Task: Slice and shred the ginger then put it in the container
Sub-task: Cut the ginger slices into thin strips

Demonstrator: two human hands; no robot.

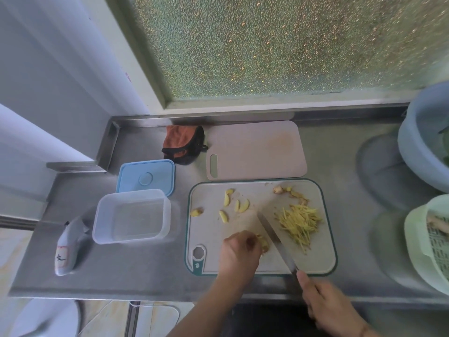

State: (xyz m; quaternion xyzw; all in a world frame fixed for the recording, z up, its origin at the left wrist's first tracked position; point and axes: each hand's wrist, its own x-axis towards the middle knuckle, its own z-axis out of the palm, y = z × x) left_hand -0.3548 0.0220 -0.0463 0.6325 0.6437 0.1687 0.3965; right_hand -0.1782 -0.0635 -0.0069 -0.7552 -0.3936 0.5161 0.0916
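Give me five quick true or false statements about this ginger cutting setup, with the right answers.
1. The clear container already holds shredded ginger. False: it is empty; the shreds lie on the cutting board.
2. The right hand holds the knife. True.
3. The blue lid sits on the container. False: it lies on the counter behind it.
4. The left hand holds a ginger piece on the board. True.
5. A second board lies behind the one in use. True.
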